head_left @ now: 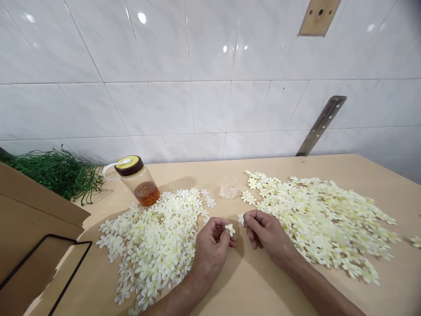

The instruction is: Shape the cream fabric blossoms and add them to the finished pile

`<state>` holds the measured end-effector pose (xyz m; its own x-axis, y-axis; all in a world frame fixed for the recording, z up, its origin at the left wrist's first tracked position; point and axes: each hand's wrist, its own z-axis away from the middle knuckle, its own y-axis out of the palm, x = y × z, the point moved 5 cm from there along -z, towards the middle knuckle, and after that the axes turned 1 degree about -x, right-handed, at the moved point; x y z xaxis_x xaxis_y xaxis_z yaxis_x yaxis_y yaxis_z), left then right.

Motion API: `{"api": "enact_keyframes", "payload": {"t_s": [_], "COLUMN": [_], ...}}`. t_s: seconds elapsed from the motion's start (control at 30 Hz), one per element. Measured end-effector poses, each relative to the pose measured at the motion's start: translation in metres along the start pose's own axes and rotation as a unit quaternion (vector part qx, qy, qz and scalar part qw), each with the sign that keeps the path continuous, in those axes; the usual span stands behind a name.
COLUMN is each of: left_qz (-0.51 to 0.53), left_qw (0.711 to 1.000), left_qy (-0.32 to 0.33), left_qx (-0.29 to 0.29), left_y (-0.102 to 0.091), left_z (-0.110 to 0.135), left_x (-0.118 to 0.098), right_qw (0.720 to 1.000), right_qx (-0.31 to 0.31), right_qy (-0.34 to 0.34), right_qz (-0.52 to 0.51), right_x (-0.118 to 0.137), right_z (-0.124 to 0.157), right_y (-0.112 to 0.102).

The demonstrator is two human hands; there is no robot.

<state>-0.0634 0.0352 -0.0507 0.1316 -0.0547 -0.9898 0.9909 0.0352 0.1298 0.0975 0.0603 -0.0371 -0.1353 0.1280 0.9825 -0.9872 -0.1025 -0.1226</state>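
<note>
My left hand [212, 245] is curled above the wooden table [250, 281], pinching a small cream fabric flower [230, 228] between thumb and fingertips. A few centimetres to the right, my right hand [265, 230] pinches another small cream flower [241, 218]. The two hands nearly meet between two heaps. A large pile of cream flowers [158, 241] lies left of my left hand. A wider spread of flowers [325, 219] lies to the right of my right hand.
A clear bottle [140, 180] with amber liquid and a yellow-brown lid stands behind the left pile. A small clear cup [228, 188] sits between the piles. Green artificial grass [59, 173] and a cardboard box [36, 228] are at the left. A tiled wall [210, 79] backs the table.
</note>
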Motion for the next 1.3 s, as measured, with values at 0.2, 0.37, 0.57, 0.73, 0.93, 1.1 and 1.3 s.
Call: {"api": "enact_keyframes", "payload": {"t_s": [0.2,0.37,0.57,0.73,0.93,1.1,1.3], "left_qz": [-0.015,-0.015,-0.007,-0.019,-0.026,-0.017,-0.017], "left_qw": [0.998,0.998,0.999,0.999,0.998,0.998,0.998], "left_qy": [-0.002,0.005,0.024,0.029,0.028,0.029,0.02], "left_qx": [0.068,0.062,0.031,0.034,0.045,0.057,0.05], "left_y": [0.01,0.009,0.004,0.004,0.006,0.008,0.007], "left_z": [0.009,0.008,0.004,0.003,0.005,0.007,0.006], "left_x": [-0.002,-0.002,-0.001,-0.001,-0.003,-0.001,-0.001], "right_qw": [0.994,0.969,0.958,0.949,0.939,0.939,0.931], "right_qx": [-0.019,-0.054,-0.029,-0.008,0.001,0.009,0.014], "right_qy": [-0.078,-0.172,-0.211,-0.23,-0.231,-0.219,-0.234], "right_qz": [0.08,0.166,0.193,0.217,0.255,0.265,0.279], "right_x": [0.016,0.025,0.015,0.015,0.014,0.009,0.013], "right_z": [-0.007,0.006,0.025,0.025,0.022,0.019,0.022], "right_y": [-0.002,-0.004,0.007,0.013,0.011,0.011,0.012]}}
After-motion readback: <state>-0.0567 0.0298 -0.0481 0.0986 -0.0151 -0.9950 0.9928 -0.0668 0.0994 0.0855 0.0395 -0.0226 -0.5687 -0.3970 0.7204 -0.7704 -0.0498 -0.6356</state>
